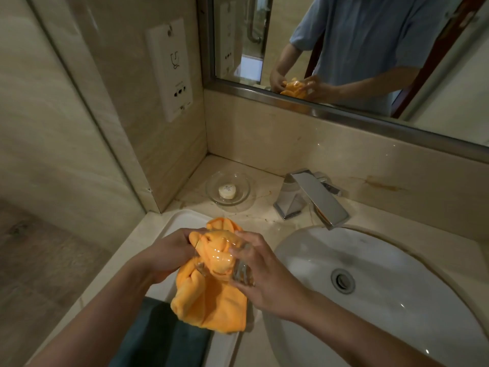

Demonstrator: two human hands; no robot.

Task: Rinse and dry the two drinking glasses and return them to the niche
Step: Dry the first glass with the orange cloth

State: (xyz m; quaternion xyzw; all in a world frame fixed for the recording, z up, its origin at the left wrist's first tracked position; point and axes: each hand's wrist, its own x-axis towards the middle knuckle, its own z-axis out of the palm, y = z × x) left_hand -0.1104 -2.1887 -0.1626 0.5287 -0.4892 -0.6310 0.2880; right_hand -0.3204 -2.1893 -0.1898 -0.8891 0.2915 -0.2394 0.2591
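Hands are meeting above the counter's left part, just left of the white sink (436, 300), in the head view. 1 clear drinking glass (225, 260) is lying tilted on its side between them, its thick base pointing lower right and its mouth toward the left. An orange cloth (209, 305) is filling the glass, so the walls are showing orange with bright glints, and the rest of the cloth is hanging below in folds. The right hand (267, 274) is gripping the glass round its base end, fingers curled over the wall. The left hand (169, 254) is clutching the cloth at the mouth of the glass, fingers bent round the bunched fabric. Beneath them a white tray (185, 221) is sitting on the counter. Farther back, a glass dish (229, 192) is holding a small round soap, beside the chrome faucet (312, 200). The mirror (370, 49) is reflecting the person holding the cloth.
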